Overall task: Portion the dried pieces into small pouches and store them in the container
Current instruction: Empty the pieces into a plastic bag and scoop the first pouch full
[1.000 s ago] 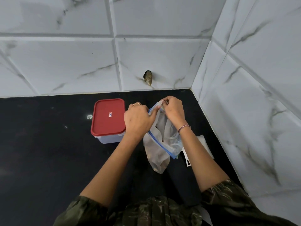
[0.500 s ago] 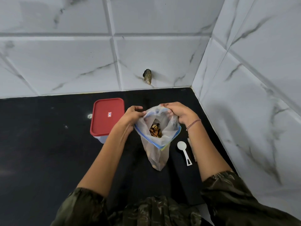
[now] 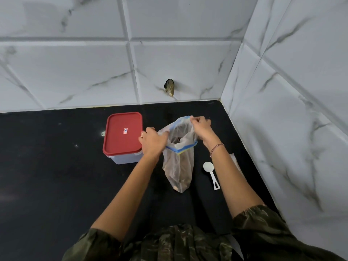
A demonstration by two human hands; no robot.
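Observation:
A clear zip bag (image 3: pixel 178 166) with a blue seal strip hangs upright over the black counter (image 3: pixel 56 176), its mouth held wide. My left hand (image 3: pixel 152 141) grips the left side of the rim. My right hand (image 3: pixel 201 127) pinches the far right edge of the rim and lifts it. Brown dried pieces show dimly through the plastic at the bag's bottom. A container with a red lid (image 3: pixel 123 133) stands shut just left of my left hand. A white plastic scoop (image 3: pixel 211 174) lies on the counter to the right of the bag.
Marble-tiled walls close the counter at the back and on the right, forming a corner. A small dark fitting (image 3: pixel 170 87) sticks out of the back wall. White flat pouches (image 3: pixel 235 161) lie partly hidden under my right forearm.
The bag was sealed and being pulled apart a second ago; now its mouth is stretched wide and both hands have shifted farther from me, the right lifting the far rim.

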